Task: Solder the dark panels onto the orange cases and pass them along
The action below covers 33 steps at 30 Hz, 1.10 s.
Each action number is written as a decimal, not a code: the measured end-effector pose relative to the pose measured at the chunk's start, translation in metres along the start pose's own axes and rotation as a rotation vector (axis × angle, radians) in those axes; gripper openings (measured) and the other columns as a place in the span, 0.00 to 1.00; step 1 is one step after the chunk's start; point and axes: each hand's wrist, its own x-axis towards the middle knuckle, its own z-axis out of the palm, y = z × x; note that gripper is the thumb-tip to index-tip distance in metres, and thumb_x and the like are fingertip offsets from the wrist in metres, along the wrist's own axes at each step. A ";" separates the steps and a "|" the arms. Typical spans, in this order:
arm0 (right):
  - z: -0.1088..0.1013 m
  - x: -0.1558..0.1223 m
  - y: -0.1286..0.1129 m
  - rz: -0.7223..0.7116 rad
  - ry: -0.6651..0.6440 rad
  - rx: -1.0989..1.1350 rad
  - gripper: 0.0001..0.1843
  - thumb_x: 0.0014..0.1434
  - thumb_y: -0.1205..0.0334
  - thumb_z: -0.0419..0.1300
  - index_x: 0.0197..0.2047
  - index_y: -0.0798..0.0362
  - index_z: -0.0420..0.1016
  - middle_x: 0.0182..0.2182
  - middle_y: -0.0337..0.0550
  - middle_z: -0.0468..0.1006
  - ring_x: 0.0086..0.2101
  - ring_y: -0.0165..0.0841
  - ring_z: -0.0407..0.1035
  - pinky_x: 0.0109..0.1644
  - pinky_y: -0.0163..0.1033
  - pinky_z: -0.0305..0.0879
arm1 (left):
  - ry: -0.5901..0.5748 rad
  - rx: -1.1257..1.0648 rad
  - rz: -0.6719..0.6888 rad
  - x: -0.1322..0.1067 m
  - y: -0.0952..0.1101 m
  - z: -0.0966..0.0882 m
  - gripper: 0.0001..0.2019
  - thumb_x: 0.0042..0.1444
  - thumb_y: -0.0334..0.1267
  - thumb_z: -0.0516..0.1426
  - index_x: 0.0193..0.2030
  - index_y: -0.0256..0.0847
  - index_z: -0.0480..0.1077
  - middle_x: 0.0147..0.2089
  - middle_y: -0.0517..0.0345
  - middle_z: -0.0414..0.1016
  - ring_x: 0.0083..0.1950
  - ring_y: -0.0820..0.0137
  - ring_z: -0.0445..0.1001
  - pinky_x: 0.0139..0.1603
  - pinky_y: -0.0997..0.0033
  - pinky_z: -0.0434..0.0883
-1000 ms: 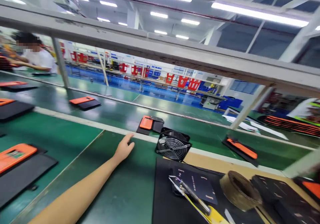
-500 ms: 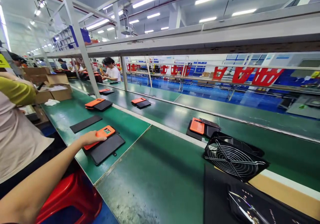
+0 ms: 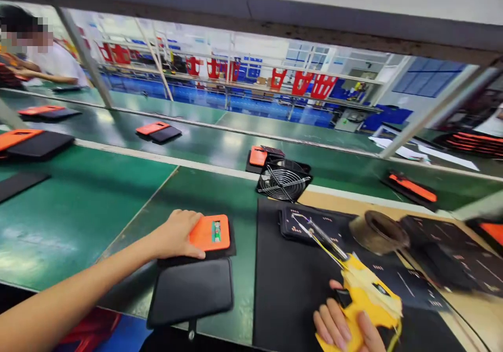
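Observation:
My left hand [image 3: 178, 235] is closed on an orange case [image 3: 209, 232] with a cut-out showing a green circuit board. A dark panel lies under the case, and a black panel [image 3: 192, 293] with a small tab extends toward me. In my right hand [image 3: 346, 326] is a yellow soldering gun [image 3: 369, 292], my fingers wrapped round its handle. Its tip points at a black panel with small copper-coloured pads [image 3: 314, 225] on a black mat [image 3: 286, 284]. The tip seems to be over the panel; whether it touches I cannot tell.
A fan with a wire guard [image 3: 283, 183] stands behind the mat, a brown roll-shaped ring [image 3: 379, 232] to its right. More orange and black cases [image 3: 157, 131] lie along the green bench [image 3: 129, 195]. A co-worker [image 3: 55, 61] sits at far left; a slanted post [image 3: 430, 113] rises at right.
My left hand has brought the orange case and its panels rightward, beside the black mat. The view has turned right, and my right hand with the soldering gun now shows.

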 end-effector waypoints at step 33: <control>0.005 -0.007 -0.003 -0.216 -0.106 0.231 0.14 0.56 0.59 0.65 0.43 0.56 0.74 0.17 0.28 0.52 0.16 0.26 0.44 0.20 0.30 0.55 | -0.017 0.080 0.513 0.131 0.170 -0.006 0.27 0.47 0.49 0.63 0.51 0.37 0.68 0.56 0.44 0.68 0.57 0.53 0.64 0.55 0.55 0.57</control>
